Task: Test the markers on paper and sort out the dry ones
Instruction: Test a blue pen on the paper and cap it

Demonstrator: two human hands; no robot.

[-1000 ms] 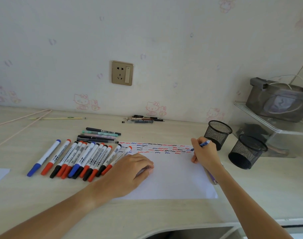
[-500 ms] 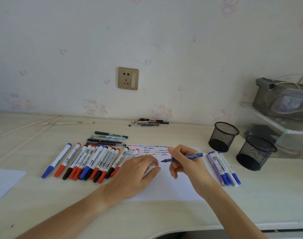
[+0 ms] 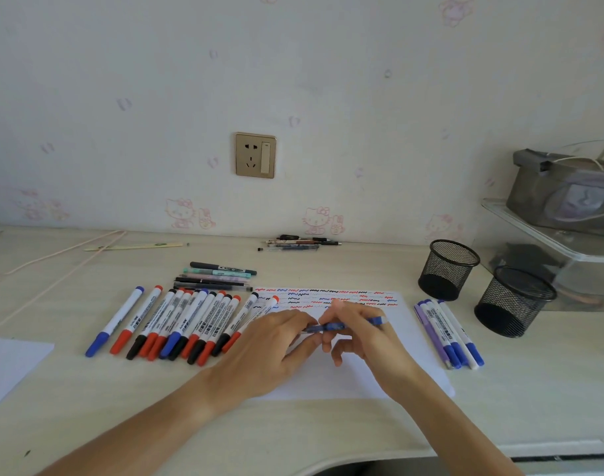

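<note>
Nearest the camera, both forearms reached in over the desk [image 3: 328, 431] edge and met above the paper [image 3: 410, 341]. The right hand [image 3: 366, 334] pinched a blue pen [image 3: 341, 326] between thumb and curled fingers, holding it level just above the sheet. The left hand [image 3: 276, 345] came in from the other side with its fingers bent toward the pen's tip end; whether it gripped a cap there or only touched the barrel could not be told, since the fingers hid that end.

The likely slip from here was a smear: an open tip so close to skin and paper could mark fingers or blur the test lines, and a cap pushed on crooked could pop off or let the pen dry. Dropping it into the wrong group would also spoil the sort.

To the left lay a row of markers [image 3: 177, 324] in blue, red and black; to the right, a small group of pens [image 3: 448, 334] lay just beside the paper. Farther back, the squiggles [image 3: 328, 297] crossed the sheet's top edge, a few thin pens [image 3: 214, 278] lay behind the row, and two mesh cups [image 3: 448, 269] stood well apart to the right.
</note>
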